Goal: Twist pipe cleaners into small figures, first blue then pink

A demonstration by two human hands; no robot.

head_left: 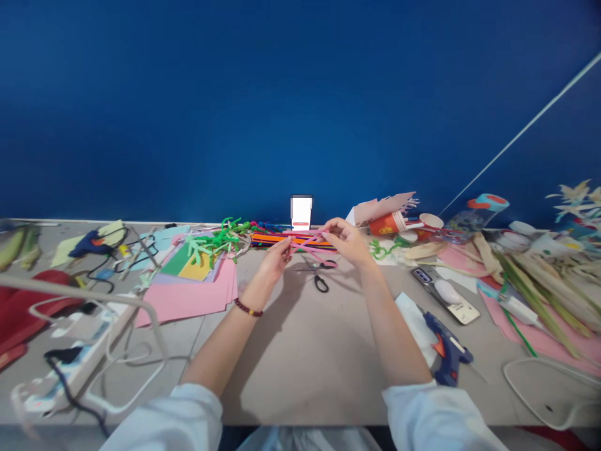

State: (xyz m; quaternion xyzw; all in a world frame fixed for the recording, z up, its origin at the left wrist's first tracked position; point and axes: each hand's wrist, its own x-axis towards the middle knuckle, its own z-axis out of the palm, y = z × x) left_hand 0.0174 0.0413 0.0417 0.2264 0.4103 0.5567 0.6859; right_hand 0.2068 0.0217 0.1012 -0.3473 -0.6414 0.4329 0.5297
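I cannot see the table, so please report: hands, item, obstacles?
Left hand, right hand: both pinching thin pink fuzzy wire stems, crossed, above table. Black-handled metal scissors lying just beneath.

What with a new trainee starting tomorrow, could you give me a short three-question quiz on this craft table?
1. True or false: the scissors lie on the table, held by neither the left hand nor the right hand.
2. What do both hands hold between them? A) green paper B) pink strands C) a paper cup
3. Fill in: the beaded bracelet sits on the ___ wrist.

Key: 1 true; 2 B; 3 left.
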